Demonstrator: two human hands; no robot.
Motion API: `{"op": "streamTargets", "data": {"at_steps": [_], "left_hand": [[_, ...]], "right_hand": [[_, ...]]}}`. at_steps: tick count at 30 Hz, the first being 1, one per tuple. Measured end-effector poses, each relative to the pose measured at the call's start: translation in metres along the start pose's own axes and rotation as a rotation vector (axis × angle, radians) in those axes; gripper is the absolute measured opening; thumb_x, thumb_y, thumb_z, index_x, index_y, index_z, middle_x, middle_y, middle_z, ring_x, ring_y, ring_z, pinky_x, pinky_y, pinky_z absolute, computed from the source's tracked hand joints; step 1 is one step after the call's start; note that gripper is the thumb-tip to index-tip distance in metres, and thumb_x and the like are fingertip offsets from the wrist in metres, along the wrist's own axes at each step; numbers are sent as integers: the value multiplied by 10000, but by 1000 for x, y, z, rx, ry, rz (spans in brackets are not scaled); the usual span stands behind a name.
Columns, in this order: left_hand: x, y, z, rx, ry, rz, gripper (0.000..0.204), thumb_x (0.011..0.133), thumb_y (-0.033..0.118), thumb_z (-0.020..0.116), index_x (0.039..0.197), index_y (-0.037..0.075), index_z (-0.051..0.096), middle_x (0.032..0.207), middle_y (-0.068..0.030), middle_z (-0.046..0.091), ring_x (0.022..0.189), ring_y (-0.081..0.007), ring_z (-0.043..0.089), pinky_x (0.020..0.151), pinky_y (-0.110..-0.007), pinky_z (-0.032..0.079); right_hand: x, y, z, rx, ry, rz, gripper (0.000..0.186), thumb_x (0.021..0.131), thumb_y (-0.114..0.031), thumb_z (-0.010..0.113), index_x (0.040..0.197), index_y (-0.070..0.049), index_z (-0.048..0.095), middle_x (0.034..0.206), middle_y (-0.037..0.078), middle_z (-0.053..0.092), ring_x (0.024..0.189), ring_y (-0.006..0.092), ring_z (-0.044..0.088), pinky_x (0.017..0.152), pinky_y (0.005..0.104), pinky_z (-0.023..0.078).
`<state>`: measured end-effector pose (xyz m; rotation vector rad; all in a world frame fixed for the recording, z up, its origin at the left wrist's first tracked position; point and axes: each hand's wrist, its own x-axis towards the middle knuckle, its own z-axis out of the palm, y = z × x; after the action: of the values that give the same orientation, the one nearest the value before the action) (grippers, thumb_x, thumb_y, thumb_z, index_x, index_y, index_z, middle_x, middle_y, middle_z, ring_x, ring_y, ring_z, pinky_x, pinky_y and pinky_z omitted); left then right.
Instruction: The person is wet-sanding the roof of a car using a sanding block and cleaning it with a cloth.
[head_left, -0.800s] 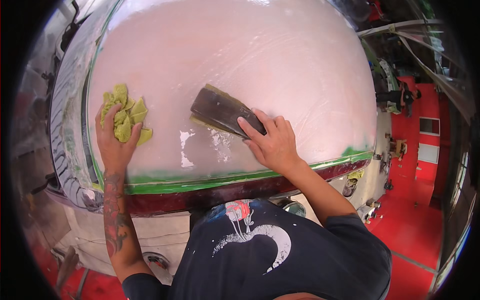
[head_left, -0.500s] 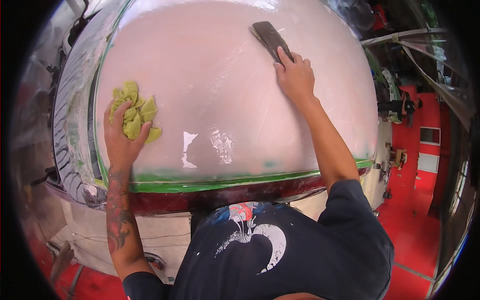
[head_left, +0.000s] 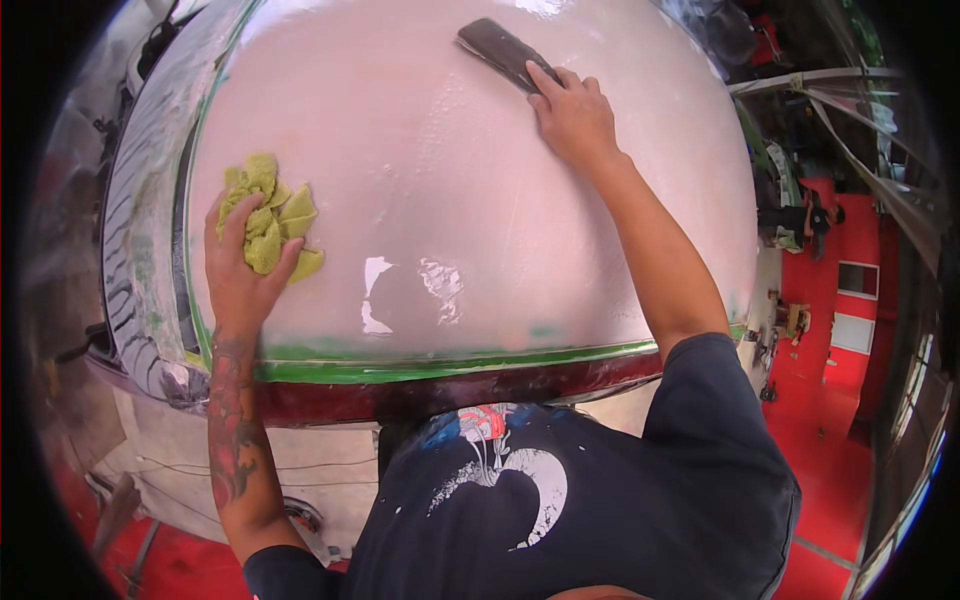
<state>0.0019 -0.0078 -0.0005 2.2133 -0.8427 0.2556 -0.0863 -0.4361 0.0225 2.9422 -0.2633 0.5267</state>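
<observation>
A broad, pale pink car panel [head_left: 400, 180], wet and glossy in places, stretches out in front of me. My left hand [head_left: 243, 262] is closed round a crumpled yellow-green cloth [head_left: 262, 222], resting on the panel's left side. Toward the far right of centre, my right hand [head_left: 580, 120] grips the near end of a long dark sanding block [head_left: 500, 50]. The block lies slantwise on the panel, its far end pointing up and left. Its underside is hidden.
Green masking tape [head_left: 400, 372] runs along the panel's near edge, above a dark red strip [head_left: 420, 400] of bodywork. A striped, partly masked section [head_left: 135, 240] borders the left. At the right, another person [head_left: 800, 215] stands over a red floor [head_left: 810, 390].
My right hand has moved left and slightly farther away with the sanding block, which now lies more sideways. The left hand and cloth have barely shifted.
</observation>
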Motion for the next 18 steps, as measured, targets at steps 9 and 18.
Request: {"op": "streamTargets", "data": {"at_steps": [9, 18], "left_hand": [[-4, -5, -7, 15, -24, -26, 597, 762, 169, 848, 1304, 91, 609, 1380, -227, 512, 1298, -422, 511, 1063, -482, 443], [2, 0, 1, 1, -21, -10, 592, 766, 148, 838, 1305, 78, 603, 1362, -225, 521, 1296, -420, 510, 1071, -475, 434]], "right_hand": [[-186, -86, -104, 298, -208, -65, 604, 785, -180, 782, 1370, -246, 646, 1469, 130, 522, 1044, 314, 545, 923, 430, 451], [-102, 79, -39, 15, -65, 324, 455, 948, -241, 636, 1400, -192, 615, 1359, 119, 614, 987, 363, 559, 895, 452, 494]]}}
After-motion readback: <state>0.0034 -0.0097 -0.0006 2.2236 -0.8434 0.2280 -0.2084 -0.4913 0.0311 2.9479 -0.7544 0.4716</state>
